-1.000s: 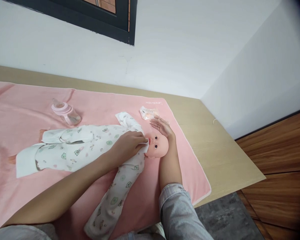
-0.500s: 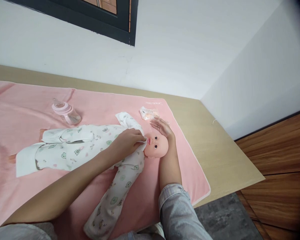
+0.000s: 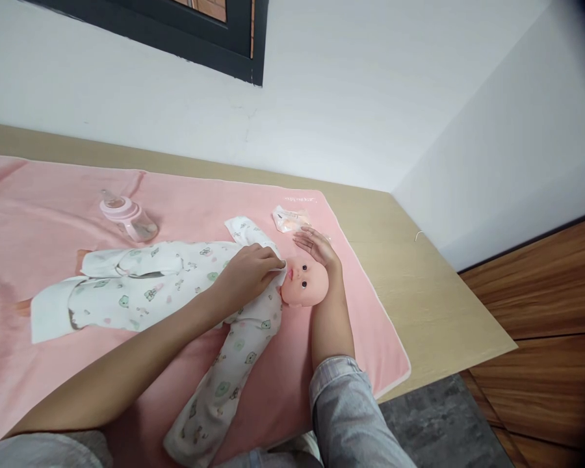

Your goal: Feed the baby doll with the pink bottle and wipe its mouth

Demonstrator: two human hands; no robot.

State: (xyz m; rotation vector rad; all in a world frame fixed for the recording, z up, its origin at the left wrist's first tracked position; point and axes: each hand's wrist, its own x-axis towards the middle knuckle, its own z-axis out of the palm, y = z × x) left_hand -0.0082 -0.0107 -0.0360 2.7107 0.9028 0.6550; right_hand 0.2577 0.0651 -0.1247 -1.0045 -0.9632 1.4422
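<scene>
"On the blanket (image 3: 190, 201), right in front of us, a doll (image 3: 185, 276) lies on its back. Which way does it run?"

"Crosswise to the person, roughly: feet (image 3: 24, 307) off to the person's left, head (image 3: 309, 283) to the right."

"And the hands?"

"One at either end of that head; that's what it all turns on, I'd say. The left hand (image 3: 253, 266) is at the neck, pinching a bit of white cloth (image 3: 283, 268) just by the chin. Whether that's the collar or something loose, I can't tell. The right hand (image 3: 316, 246) curves past the crown, fingers slightly bent, holding nothing that I can see. So the face lies between them, the left hand nearer the mouth and chest."

"Is the right one touching the head?"

"Its wrist looks right up against the crown, but I couldn't swear to contact. The left forearm (image 3: 141, 364) slants in from the feet end, across our view of the body."

"How does the doll look?"

"Bald, smooth and pink, face up, dark eyes open. White suit (image 3: 151, 292) with small green and grey prints, one sleeve (image 3: 221, 390) stretched toward the person, the other toward the wall (image 3: 322, 97)."

"Anything close by?"

"A packet (image 3: 290, 220) just beyond the right fingertips, and a bottle (image 3: 129, 220) past the legs."
</scene>
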